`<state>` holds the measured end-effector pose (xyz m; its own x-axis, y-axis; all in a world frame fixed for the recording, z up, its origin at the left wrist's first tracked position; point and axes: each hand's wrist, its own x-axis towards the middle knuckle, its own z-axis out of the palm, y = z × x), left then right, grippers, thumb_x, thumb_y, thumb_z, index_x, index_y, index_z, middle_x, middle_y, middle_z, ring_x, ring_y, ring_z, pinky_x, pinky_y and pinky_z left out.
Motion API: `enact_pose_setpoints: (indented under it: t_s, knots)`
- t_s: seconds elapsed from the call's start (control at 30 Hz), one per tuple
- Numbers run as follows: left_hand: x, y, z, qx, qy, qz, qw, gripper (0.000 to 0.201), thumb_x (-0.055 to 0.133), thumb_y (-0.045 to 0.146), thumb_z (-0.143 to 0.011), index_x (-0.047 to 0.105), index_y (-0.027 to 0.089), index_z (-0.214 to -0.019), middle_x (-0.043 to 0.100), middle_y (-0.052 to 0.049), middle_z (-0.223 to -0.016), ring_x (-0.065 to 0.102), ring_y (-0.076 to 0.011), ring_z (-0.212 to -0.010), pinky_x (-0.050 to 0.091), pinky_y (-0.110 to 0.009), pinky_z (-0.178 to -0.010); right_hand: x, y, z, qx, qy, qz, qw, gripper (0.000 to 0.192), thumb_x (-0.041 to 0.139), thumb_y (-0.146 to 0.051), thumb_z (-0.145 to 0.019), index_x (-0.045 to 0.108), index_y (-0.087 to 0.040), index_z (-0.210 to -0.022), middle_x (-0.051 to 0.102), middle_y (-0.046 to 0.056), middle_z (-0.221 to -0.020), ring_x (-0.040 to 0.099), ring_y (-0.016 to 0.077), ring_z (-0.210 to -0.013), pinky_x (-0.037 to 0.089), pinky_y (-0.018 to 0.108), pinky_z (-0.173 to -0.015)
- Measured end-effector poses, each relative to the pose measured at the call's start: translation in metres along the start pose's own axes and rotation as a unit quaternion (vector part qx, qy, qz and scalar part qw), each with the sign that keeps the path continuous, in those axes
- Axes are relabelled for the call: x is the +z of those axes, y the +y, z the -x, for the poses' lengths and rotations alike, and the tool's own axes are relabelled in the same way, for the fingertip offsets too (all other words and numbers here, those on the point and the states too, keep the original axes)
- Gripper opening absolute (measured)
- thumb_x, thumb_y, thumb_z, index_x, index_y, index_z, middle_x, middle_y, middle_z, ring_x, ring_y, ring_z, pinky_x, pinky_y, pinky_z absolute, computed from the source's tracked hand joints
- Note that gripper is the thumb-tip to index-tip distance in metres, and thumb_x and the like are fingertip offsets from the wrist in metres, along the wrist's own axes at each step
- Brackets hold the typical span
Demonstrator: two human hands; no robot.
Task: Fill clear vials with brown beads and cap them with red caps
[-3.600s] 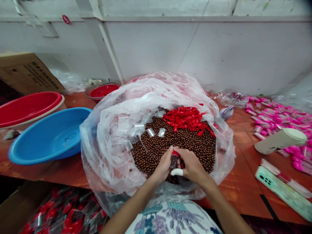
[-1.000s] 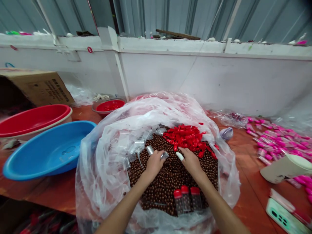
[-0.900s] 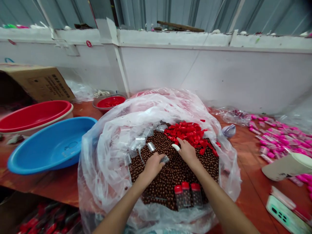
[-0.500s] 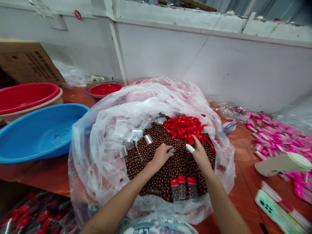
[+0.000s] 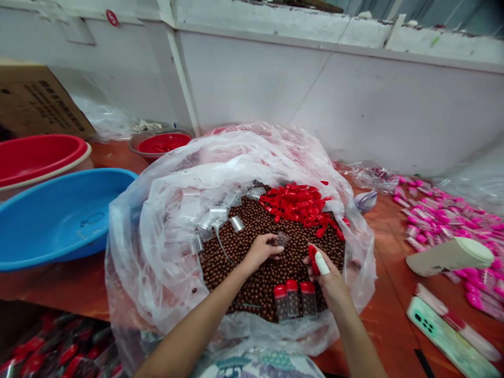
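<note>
A big clear plastic bag (image 5: 157, 220) lies open on the table, full of small brown balls (image 5: 255, 231). On them sit a heap of red caps (image 5: 297, 202) at the back and several empty clear vials (image 5: 220, 212) at the left. My left hand (image 5: 262, 251) holds a clear vial (image 5: 282, 240) over the balls. My right hand (image 5: 328, 275), with a white cot on one finger, pinches a red cap (image 5: 313, 257). Three filled vials with red caps (image 5: 293, 299) stand in the balls just left of my right hand.
A blue basin (image 5: 59, 218) and a red basin (image 5: 37, 157) stand at the left, a small red bowl (image 5: 163, 143) behind. Pink-capped vials (image 5: 444, 220), a beige handheld device (image 5: 452, 255) and a green phone (image 5: 444, 328) lie at the right. A cardboard box (image 5: 35, 100) stands far left.
Earlier, three capped vials were set standing in the balls. My left hand picked an empty vial and pulled it back; my right hand took a red cap from the heap and drew nearer.
</note>
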<state>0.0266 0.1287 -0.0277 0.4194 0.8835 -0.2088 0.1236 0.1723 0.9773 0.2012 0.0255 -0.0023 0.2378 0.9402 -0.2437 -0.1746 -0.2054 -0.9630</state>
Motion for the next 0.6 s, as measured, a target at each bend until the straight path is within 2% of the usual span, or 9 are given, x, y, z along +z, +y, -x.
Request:
enact_pose_setpoints:
  t_s: [0.07,0.13,0.27,0.4,0.5,0.6]
  knots:
    - [-0.002,0.007,0.014,-0.035,-0.016,0.080,0.996,0.037,0.072,0.028,-0.061,0.065,0.012,-0.094,0.065,-0.006,-0.085,0.058,-0.0138,-0.067,0.051,-0.027,-0.058,0.003,-0.002,-0.004,-0.009,0.001,0.027,1.000,0.046,0.056,-0.047,-0.076,0.056,-0.023,-0.115,0.066,0.004,-0.090,0.055,0.0141,-0.063,0.041,0.024,-0.051]
    - [-0.005,0.014,0.028,-0.061,-0.033,0.130,0.989,0.038,0.074,0.028,-0.059,0.066,0.013,-0.093,0.065,-0.006,-0.088,0.058,-0.0142,-0.071,0.051,-0.027,-0.059,0.007,-0.005,-0.006,-0.030,0.001,0.067,0.997,0.045,0.060,-0.043,-0.074,0.057,-0.023,-0.114,0.065,0.006,-0.102,0.057,0.0165,-0.071,0.044,0.025,-0.054]
    - [-0.009,0.020,0.051,-0.086,-0.069,0.180,0.977,0.038,0.072,0.026,-0.061,0.066,0.014,-0.096,0.064,-0.007,-0.091,0.058,-0.0157,-0.075,0.052,-0.029,-0.061,0.019,-0.011,-0.009,-0.092,0.000,0.139,0.986,0.040,0.054,-0.038,-0.078,0.056,-0.025,-0.115,0.056,0.005,-0.122,0.054,0.0228,-0.103,0.048,0.031,-0.070]
    - [-0.005,0.019,0.065,-0.080,-0.063,0.177,0.979,0.040,0.074,0.025,-0.058,0.067,0.012,-0.095,0.064,-0.006,-0.087,0.057,-0.0146,-0.071,0.051,-0.031,-0.067,0.030,-0.014,-0.007,-0.146,-0.047,0.170,0.973,0.036,0.050,-0.033,-0.082,0.057,-0.026,-0.116,0.057,0.004,-0.122,0.050,0.0211,-0.113,0.039,0.040,-0.095]
    - [-0.003,0.018,0.069,-0.052,-0.050,0.155,0.985,0.040,0.074,0.027,-0.059,0.067,0.013,-0.095,0.064,-0.006,-0.087,0.057,-0.0153,-0.072,0.048,-0.031,-0.070,0.035,-0.013,-0.002,-0.185,-0.099,0.196,0.958,0.032,0.048,-0.030,-0.083,0.060,-0.026,-0.113,0.060,0.004,-0.117,0.052,0.0196,-0.110,0.037,0.039,-0.098]
    - [-0.004,0.019,0.070,0.006,-0.036,0.082,0.996,0.035,0.072,0.027,-0.061,0.069,0.015,-0.094,0.062,-0.005,-0.087,0.055,-0.0163,-0.077,0.045,-0.029,-0.074,0.035,-0.009,0.005,-0.230,-0.113,0.232,0.938,0.033,0.045,-0.025,-0.085,0.058,-0.027,-0.115,0.060,0.003,-0.117,0.053,0.0189,-0.109,0.039,0.039,-0.097]
